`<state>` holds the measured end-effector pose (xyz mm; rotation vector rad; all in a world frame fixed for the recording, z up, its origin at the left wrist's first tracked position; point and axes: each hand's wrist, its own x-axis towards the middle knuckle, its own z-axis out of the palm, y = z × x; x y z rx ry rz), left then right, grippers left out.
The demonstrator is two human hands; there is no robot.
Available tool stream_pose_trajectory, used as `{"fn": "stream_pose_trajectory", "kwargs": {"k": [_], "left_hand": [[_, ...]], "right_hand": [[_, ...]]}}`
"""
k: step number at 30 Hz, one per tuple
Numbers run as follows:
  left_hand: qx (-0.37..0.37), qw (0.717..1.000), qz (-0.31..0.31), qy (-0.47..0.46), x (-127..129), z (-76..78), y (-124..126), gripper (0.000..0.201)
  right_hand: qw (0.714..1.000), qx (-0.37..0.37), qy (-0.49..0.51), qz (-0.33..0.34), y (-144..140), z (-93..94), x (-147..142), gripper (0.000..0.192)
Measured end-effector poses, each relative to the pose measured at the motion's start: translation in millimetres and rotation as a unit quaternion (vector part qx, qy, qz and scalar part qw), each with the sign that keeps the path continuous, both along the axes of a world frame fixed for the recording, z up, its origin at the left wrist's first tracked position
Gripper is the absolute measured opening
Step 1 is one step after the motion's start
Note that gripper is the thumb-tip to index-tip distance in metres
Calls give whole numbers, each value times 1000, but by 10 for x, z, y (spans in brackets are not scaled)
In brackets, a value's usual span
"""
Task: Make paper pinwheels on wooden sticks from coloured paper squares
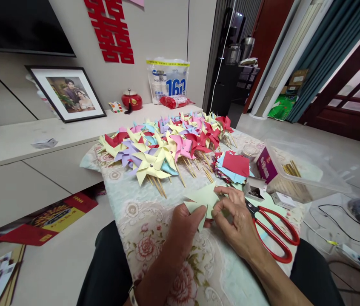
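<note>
My left hand (184,226) and my right hand (235,221) both pinch a pale green paper square (203,199) with folded points, held just above the floral cloth (148,238) over a low table. Red-handled scissors (275,236) lie right beside my right hand. Beyond the paper sits a stack of cut coloured squares (234,166), red on top. A big heap of finished paper pinwheels on wooden sticks (167,146) covers the far half of the table.
A clear plastic box (307,178) with wooden sticks stands at the right, with a purple box (267,166) and a small open box of pins (255,191) next to it. A low cabinet (14,140) with a framed photo runs along the left. Cables lie on the floor right.
</note>
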<state>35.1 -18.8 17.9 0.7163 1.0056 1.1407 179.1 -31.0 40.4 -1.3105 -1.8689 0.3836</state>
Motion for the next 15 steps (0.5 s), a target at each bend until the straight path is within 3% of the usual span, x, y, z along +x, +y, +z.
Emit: {"fn": "stream_pose_trajectory", "kwargs": {"k": [15], "left_hand": [[-5, 999, 1, 40, 16, -10, 27, 24]], "right_hand": [[1000, -13, -1, 1, 19, -33, 6, 18]]}}
